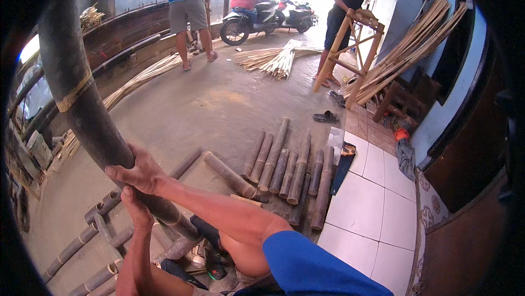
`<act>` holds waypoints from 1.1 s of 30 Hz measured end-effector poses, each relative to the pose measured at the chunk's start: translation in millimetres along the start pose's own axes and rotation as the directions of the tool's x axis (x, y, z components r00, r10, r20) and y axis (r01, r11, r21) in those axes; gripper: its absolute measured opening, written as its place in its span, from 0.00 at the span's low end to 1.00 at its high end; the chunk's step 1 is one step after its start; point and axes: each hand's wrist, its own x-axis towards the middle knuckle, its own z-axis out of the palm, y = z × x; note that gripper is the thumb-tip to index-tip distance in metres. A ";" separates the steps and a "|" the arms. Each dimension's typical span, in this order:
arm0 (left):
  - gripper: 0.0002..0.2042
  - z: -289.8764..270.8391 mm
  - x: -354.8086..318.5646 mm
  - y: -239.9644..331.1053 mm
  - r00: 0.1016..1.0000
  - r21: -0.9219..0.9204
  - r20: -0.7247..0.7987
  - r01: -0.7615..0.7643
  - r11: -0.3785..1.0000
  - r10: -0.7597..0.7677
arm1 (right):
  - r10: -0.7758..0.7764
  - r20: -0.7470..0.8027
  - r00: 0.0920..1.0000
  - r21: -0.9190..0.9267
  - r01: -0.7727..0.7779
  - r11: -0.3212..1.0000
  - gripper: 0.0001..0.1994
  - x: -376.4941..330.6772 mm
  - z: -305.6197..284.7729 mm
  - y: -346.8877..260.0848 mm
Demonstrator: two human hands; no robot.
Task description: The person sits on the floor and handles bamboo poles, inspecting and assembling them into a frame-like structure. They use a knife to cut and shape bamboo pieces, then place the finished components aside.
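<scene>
Grips a thick, dark bamboo pole (82, 93) with both hands, one just above the other. Right hand (136, 171) on top, fingers (117, 174) wrapped round the stem and clamped on it; left hand (134, 204) directly beneath, touching the right, likewise closed on the pole with the thumb pointing up. Slants from a foot near the person's legs at the lower middle, up and away to the upper left, out past the rim of the view. Looks like a holding and steadying step: pole tilted, foot resting low among some dark tools (208, 257) too blurred to name.

Calls, by the look of it, for a firm two-handed hold and watch over the long upper end, since any shift of so long a stem swings wide.

On the concrete floor (208, 104) just beyond: a row of cut bamboo sections (284, 164) lying side by side, one more section (229, 175) angled beside them, thinner poles (93, 225) at the lower left. White floor tiles (361, 203) to the right. Well apart, at the far end: a pile of split bamboo strips (279, 58), more strips (410, 50) leaning on the wall, a wooden frame (355, 44), two other people standing, parked scooters (251, 17).
</scene>
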 end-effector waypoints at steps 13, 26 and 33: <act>0.35 36.1 3.0 10.0 0.982 -0.038 -0.183 -0.053 0.998 0.045 | 0.012 -0.001 1.000 0.052 -0.012 0.999 0.39 0.4 -8.3 -4.8; 0.38 30.9 3.8 6.5 0.997 0.057 -0.073 -0.002 0.998 0.007 | 0.007 -0.016 1.000 0.060 -0.006 0.998 0.39 -1.1 -13.3 -8.6; 0.36 46.5 2.7 14.1 0.992 -0.163 -0.119 -0.049 0.985 0.029 | 0.063 0.001 0.998 0.068 -0.063 0.996 0.38 1.6 -13.2 -14.7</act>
